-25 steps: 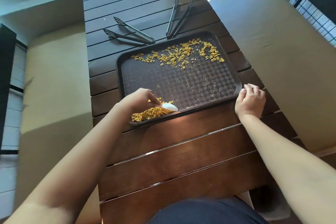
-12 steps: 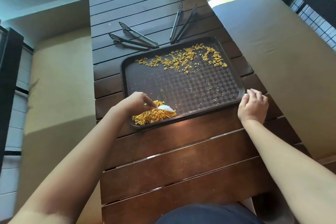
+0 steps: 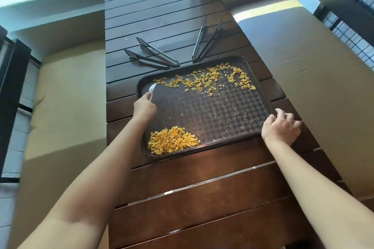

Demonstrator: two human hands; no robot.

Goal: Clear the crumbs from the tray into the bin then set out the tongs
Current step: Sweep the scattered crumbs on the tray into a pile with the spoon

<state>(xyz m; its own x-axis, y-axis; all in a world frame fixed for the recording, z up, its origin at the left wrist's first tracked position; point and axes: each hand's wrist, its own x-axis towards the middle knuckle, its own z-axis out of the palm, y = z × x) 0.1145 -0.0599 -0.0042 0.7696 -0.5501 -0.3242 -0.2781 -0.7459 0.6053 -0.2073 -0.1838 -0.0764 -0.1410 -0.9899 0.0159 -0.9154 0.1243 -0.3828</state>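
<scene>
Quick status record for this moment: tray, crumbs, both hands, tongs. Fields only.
tray: dark, on the slatted table
crumbs, piled: heap in near-left corner of tray
crumbs, loose: band along far edge of tray, fine specks mid-tray
left hand: holds a white scraper, its tip at the far-left end of the band
right hand: grips near-right corner of tray
tongs: two pairs on the table beyond tray, untouched
bin: not in view

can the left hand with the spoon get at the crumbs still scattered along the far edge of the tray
Probably yes. The left hand holds the white spoon inside the tray, beside the left end of the scattered crumbs. Nothing lies between them; both tongs rest beyond the rim.
</scene>
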